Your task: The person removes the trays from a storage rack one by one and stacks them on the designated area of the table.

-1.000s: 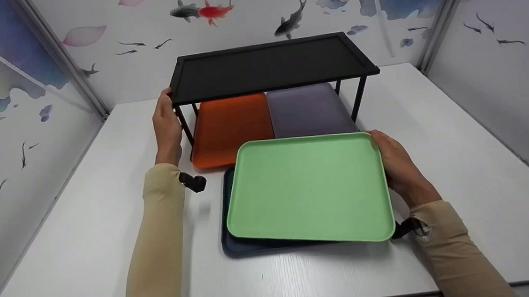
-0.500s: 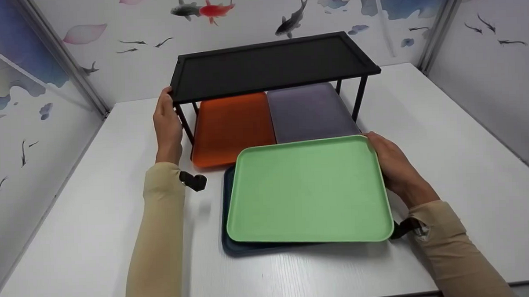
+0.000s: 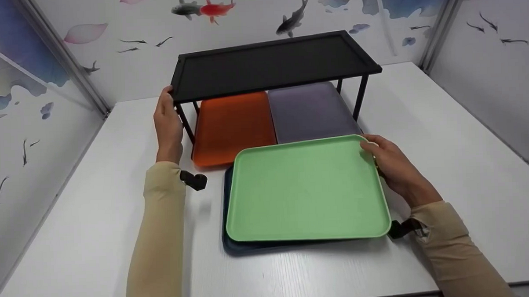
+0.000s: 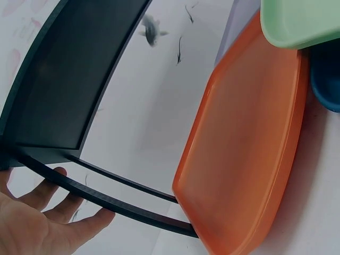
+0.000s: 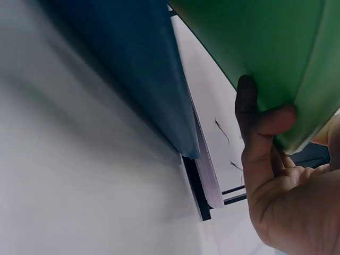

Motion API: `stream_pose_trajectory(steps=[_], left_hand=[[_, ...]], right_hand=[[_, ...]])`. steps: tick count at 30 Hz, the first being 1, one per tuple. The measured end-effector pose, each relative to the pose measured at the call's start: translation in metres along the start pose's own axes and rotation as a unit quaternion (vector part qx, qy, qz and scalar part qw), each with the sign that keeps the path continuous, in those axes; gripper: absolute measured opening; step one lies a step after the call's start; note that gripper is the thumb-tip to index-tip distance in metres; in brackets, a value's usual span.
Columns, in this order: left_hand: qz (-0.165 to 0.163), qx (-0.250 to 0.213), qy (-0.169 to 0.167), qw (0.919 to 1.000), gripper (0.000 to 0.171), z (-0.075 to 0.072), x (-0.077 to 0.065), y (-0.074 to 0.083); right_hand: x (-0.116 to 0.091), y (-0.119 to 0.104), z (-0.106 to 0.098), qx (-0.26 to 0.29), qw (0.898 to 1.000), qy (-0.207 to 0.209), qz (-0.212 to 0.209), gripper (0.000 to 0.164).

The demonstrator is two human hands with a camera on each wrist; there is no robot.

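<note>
A light green tray (image 3: 308, 191) is held by my right hand (image 3: 392, 166) at its right far corner, thumb over the rim and fingers underneath. It hangs tilted over a dark blue tray (image 3: 231, 244), which shows mainly along its left and near edges; in the right wrist view the green tray (image 5: 287, 58) stands apart from the blue tray (image 5: 138, 69). My left hand (image 3: 168, 125) touches the left end of a black rack (image 3: 270, 69). In the left wrist view the fairly straight fingers of this hand (image 4: 48, 223) rest against the rack's leg (image 4: 106, 199).
Under the rack an orange tray (image 3: 235, 129) and a purple tray (image 3: 314, 111) lie side by side, sticking out at the front. All stand on a white table (image 3: 95, 224). Printed panels (image 3: 251, 26) close off the back and both sides.
The right thumb has come over the green tray's rim onto its top. The tray has shifted slightly to the left and its far edge lies a little lower. The left hand stays at the rack.
</note>
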State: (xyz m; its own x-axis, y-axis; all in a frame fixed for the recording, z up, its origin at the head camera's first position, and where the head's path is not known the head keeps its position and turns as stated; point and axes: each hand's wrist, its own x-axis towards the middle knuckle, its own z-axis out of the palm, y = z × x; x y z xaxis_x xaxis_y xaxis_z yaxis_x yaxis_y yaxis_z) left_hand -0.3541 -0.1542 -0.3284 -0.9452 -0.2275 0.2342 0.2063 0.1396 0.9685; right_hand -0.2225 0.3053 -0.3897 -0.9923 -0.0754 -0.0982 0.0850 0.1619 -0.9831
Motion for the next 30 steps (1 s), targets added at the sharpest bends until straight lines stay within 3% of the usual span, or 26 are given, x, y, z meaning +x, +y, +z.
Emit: stream_pose_trajectory(steps=[10, 30], left_hand=[[-0.002, 0.003, -0.003, 1.0000, 0.051, -0.0002, -0.0004, -0.0013], [0.006, -0.006, -0.004, 1.0000, 0.050, -0.0016, -0.0007, -0.0002]], right_hand=[[-0.0007, 0.0032, -0.0009, -0.051, 0.998, -0.032, -0.002, 0.055], [-0.0016, 0.0047, 0.0006, -0.121, 0.992, -0.028, -0.017, 0.054]])
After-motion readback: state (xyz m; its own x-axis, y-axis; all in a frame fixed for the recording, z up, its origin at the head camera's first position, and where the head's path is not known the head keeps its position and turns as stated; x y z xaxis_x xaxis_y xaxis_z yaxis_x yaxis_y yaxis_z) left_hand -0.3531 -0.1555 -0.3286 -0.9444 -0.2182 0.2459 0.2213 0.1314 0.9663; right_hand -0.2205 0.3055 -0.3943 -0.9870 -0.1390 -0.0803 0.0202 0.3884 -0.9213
